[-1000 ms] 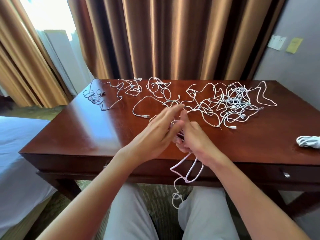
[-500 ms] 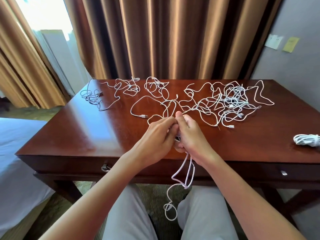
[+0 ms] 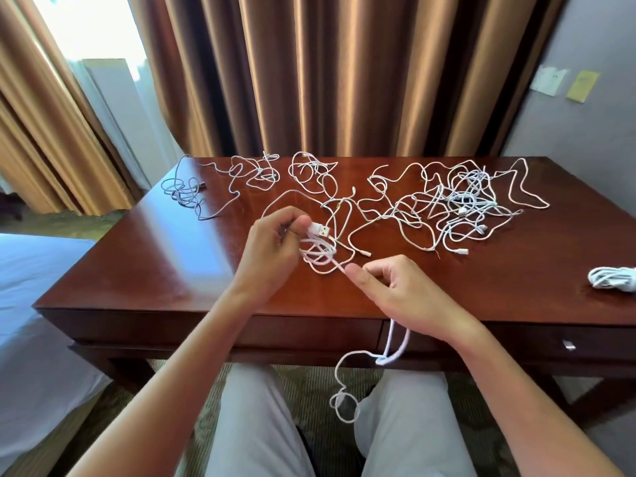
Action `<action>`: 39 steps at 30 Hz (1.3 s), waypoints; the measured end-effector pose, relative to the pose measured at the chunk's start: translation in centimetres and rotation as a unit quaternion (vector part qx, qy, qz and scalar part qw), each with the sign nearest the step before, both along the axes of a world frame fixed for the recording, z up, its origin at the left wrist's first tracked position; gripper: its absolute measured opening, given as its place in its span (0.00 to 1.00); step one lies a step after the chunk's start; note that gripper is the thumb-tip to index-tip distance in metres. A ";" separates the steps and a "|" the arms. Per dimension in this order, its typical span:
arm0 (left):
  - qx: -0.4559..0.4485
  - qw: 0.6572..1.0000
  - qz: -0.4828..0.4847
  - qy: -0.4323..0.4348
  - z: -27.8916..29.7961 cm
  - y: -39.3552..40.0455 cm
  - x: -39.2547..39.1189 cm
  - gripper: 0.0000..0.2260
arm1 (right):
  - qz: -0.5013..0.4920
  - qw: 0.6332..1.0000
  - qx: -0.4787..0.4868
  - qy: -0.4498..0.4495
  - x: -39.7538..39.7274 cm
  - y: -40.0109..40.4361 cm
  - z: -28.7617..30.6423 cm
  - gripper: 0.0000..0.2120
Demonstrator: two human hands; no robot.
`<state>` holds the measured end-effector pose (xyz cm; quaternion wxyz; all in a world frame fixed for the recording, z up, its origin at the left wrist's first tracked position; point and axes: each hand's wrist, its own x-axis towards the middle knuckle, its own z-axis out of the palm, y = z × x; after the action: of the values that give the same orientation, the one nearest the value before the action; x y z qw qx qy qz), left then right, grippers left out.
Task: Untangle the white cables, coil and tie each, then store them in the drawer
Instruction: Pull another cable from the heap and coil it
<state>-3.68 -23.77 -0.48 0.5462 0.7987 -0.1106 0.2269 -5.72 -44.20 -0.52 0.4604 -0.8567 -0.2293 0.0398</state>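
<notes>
- One cable in work: small coil plus USB plug pinched in left hand, fingers curled round it, just above desk centre.
- Its tail runs from the coil toward 4 o'clock under right hand, then drops off the desk's front edge and hangs between the knees.
- Right hand: index out, other fingers loosely bent; cable passes beneath it, whether it pinches the cable I cannot tell.
- Change: half a second back both hands were pressed together at the cable; now apart, left lifted toward 10 o'clock with plug showing, right slid toward 4 o'clock.
- Meaning, as judgement: coiling of this cable under way, a few loops made, long tail left to wind, no tie yet.
- Tangle lies at 1 o'clock of the hands, well apart; looser cables at 11–12 o'clock along the far edge.
- Bundle at 3 o'clock, desk's right edge, looks already coiled.
- Drawer at 4 o'clock looks closed; nothing stored, task early.
</notes>
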 end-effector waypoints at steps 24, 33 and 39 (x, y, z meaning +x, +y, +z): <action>-0.262 0.831 -0.191 0.452 0.0 -4.7 -3.3 0.24 | -0.082 0.963 0.258 0.014 0.4 4.9 -1.0 0.15; 0.034 0.997 -0.003 0.062 -0.3 0.0 -1.7 0.09 | -0.102 0.986 0.134 0.003 0.8 3.4 0.4 0.28; 0.369 0.915 -0.016 -0.164 2.3 -3.0 -3.1 0.18 | -0.016 0.994 -0.096 -0.041 0.2 4.5 1.8 0.22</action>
<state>-6.80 -26.73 1.77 0.1911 0.8931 -0.2874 0.2886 -5.48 -39.75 1.26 0.3665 -0.9014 -0.2297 0.0190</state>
